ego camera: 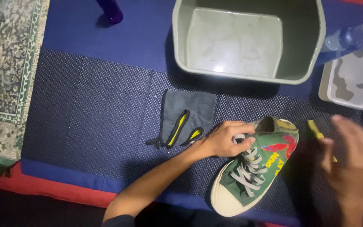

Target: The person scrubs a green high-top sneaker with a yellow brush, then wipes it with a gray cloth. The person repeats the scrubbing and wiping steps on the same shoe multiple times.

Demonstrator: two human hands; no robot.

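Note:
A green high-top sneaker point(255, 168) with grey laces, a cream toe cap and red and yellow markings lies on a dark blue dotted mat point(93, 113). My left hand point(225, 138) grips the sneaker at the top of its laces, by the tongue. My right hand point(351, 157) is blurred just right of the sneaker, fingers closed around a dark item with a yellow stripe point(318, 128). A folded grey cloth with yellow and black trim point(185, 117) lies just left of my left hand.
A grey-green plastic tub point(307, 63) with shallow soapy water stands at the back. A small white tray point(353, 77) and a clear bottle point(349, 35) sit at the right edge. A purple bottle point(110, 10) stands at back left. A patterned rug point(5, 71) lies left.

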